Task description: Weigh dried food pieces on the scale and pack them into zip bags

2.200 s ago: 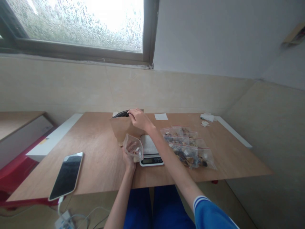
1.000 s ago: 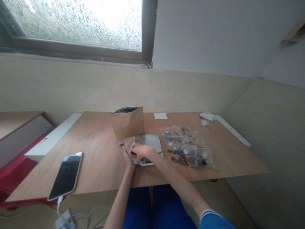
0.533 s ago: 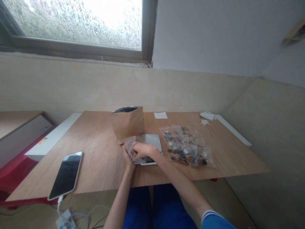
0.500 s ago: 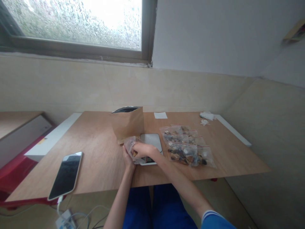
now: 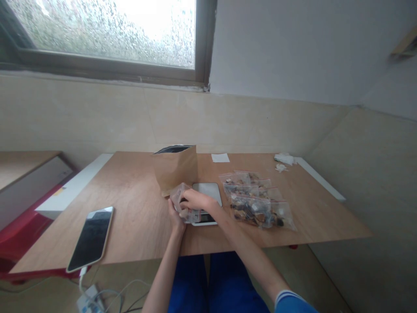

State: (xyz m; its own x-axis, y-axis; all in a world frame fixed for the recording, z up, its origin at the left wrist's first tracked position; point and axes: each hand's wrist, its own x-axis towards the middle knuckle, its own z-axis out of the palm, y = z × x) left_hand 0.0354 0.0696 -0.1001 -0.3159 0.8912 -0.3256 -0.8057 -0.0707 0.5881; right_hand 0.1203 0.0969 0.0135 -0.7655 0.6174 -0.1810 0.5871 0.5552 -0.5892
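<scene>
A clear plastic bag (image 5: 177, 194) is held in my left hand (image 5: 176, 217), whose fingers wrap its left side and underside. My right hand (image 5: 192, 200) reaches into the bag's mouth with bent fingers; what they hold, if anything, is too small to make out. Just behind and to the right lies a white digital scale (image 5: 210, 189), partly covered by my right hand and the bag. Behind the bag stands an open brown paper pouch (image 5: 176, 171). Several filled zip bags (image 5: 250, 208) lie in overlapping rows right of the scale.
A phone (image 5: 91, 238) with a charging cable lies at the table's left front. On the wooden table (image 5: 137, 217), a white paper (image 5: 220, 158) rests near the wall and crumpled tissue (image 5: 284, 158) lies at the back right. A red chair (image 5: 19, 230) is at left.
The fingers of my right hand have shifted slightly up inside the bag's mouth, and more of the scale's display shows. The camera view has moved slightly.
</scene>
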